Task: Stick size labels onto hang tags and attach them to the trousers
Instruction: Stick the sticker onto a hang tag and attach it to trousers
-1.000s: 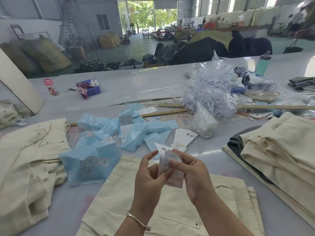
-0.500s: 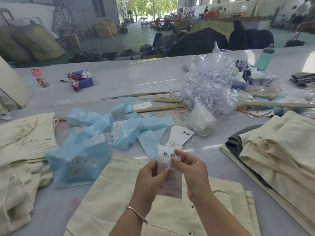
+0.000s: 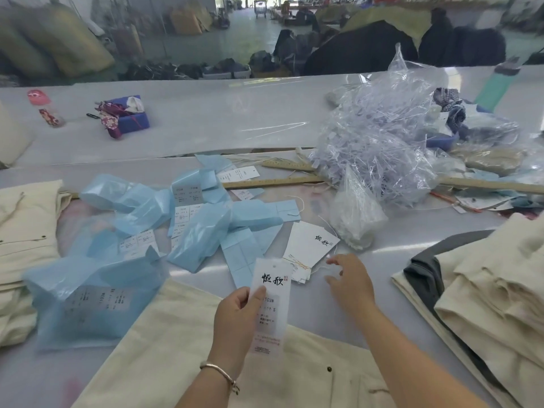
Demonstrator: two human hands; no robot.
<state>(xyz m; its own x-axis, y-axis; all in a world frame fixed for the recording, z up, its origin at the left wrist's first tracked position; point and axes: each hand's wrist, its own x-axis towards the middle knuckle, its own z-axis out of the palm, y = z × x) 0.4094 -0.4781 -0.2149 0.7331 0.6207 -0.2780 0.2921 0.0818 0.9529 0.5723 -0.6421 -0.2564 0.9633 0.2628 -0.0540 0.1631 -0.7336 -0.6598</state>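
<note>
Hang tag, white and upright, stood at lower centre of the frame, pinched along its left edge between thumb and fingers of the left hand. Two large black brush characters sat near its top beside a small red seal. Below them a grey size label carried "103#" and the letter "S"; the finer lines and the red text near the bottom edge were too small to read. A punched hole showed at the top of the tag.

Right hand was released, fingers spread and relaxed, hovering just right of a small stack of loose hang tags at centre frame. The top tag of that stack bore the same two black characters. Thin string lay beside it.

Cream trousers lay flat along the bottom of the frame, under both forearms, with a dark snap visible at lower right. More folded cream trousers were stacked at the right edge and left edge.

Blue label backing sheets lay scattered at centre left; several grey labels on them read "1103#". A wooden ruler lay beyond them, and a clear bag of plastic fasteners filled the upper right.
</note>
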